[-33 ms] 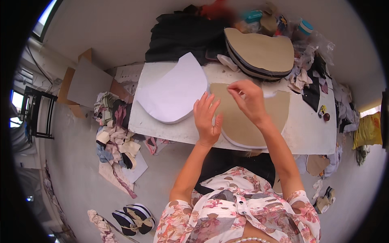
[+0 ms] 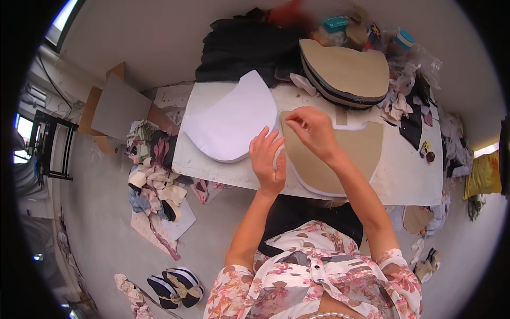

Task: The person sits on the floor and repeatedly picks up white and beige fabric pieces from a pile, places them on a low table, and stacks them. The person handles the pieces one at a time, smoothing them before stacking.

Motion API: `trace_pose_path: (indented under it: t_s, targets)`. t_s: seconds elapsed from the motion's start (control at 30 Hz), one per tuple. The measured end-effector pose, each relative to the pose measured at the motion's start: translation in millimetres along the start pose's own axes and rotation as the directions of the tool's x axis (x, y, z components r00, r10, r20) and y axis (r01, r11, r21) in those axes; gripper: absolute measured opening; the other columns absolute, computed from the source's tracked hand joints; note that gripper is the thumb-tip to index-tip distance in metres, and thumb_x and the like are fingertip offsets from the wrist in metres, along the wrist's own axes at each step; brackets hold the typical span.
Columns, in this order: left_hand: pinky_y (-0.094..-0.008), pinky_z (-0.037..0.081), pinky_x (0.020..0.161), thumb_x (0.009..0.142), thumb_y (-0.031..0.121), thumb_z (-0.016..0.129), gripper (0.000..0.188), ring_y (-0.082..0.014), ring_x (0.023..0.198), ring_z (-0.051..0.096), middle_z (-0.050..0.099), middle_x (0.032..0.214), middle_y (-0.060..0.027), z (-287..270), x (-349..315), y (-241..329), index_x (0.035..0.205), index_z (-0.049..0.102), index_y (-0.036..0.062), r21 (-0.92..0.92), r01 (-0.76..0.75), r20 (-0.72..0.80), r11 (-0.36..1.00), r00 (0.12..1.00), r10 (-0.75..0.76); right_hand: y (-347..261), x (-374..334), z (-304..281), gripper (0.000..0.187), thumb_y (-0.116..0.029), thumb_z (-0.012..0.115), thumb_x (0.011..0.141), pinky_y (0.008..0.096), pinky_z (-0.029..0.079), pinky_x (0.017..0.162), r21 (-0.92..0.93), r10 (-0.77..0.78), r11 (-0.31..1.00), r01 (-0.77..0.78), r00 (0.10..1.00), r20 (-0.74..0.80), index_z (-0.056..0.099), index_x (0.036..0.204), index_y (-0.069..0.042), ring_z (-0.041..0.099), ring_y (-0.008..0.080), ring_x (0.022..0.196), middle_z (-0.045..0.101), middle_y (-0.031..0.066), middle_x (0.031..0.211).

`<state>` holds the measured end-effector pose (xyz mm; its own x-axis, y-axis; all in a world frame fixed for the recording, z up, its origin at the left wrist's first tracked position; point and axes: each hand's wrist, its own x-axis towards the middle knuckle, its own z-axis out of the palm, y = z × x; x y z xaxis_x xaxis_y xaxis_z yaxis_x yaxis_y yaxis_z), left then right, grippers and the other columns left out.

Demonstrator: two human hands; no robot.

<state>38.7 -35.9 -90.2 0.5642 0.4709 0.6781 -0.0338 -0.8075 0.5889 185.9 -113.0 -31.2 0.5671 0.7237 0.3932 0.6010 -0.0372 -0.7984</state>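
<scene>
A tan curved panel [image 2: 362, 151] with a white edge along its lower curve lies flat on the white table. Over its upper left corner is my right hand [image 2: 313, 133], its thumb and fingertips pinched together; whatever they may hold is too small to make out. My left hand [image 2: 269, 166] rests between that panel and a stack of white curved pieces [image 2: 231, 119], its fingers stretched out and slightly spread. It appears to hold nothing. The fingertips of the left hand lie close to the right edge of the white stack.
Behind the panel sits a thick stack of tan and dark curved pieces [image 2: 348, 72]. Folded black fabric [image 2: 249, 50] lies at the back left. A small yellow object [image 2: 424, 149] is on the right of the white table [image 2: 409, 181]. Fabric scraps [image 2: 156, 186] pile up left of it.
My right hand has moved a little left and down, nearer the panel's upper left corner. My left hand has shifted slightly left. The whole view has also moved a little.
</scene>
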Motion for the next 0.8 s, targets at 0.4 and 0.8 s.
trace_pose_path:
  t_s: [0.4, 0.8]
  targets:
    - [-0.0358, 0.04, 0.098, 0.096, 0.018, 0.05, 0.025, -0.0272, 0.112, 0.055, 0.063, 0.114, -0.0129, -106.4, -2.8, -92.1, 0.109, 0.063, 0.0007, -0.154, 0.533, -0.547, 0.832, 0.655, -0.521, -10.0, 41.2, 177.0, 0.012, -0.015, 0.064, 0.078, 0.0424, 0.049, 0.07, -0.259, -0.22, 0.903, 0.342, 0.888, 0.405, 0.064, 0.076, -0.003, 0.059, 0.0305, 0.085, 0.063, 0.012, 0.082]
    - [-0.0571, 0.017, 0.111, 0.085, 0.021, 0.056, 0.045, -0.0356, 0.136, 0.03, 0.04, 0.142, -0.021, -82.6, -9.1, -133.7, 0.126, 0.054, 0.0016, 0.38, 0.577, -0.406, 0.723, 0.806, -0.43, 1.9, 56.7, 162.8, 0.014, -0.015, 0.057, 0.086, 0.0324, 0.048, 0.062, -0.225, -0.137, 0.933, 0.279, 0.858, 0.494, 0.065, 0.083, -0.003, 0.061, 0.0225, 0.067, 0.063, 0.0093, 0.075]
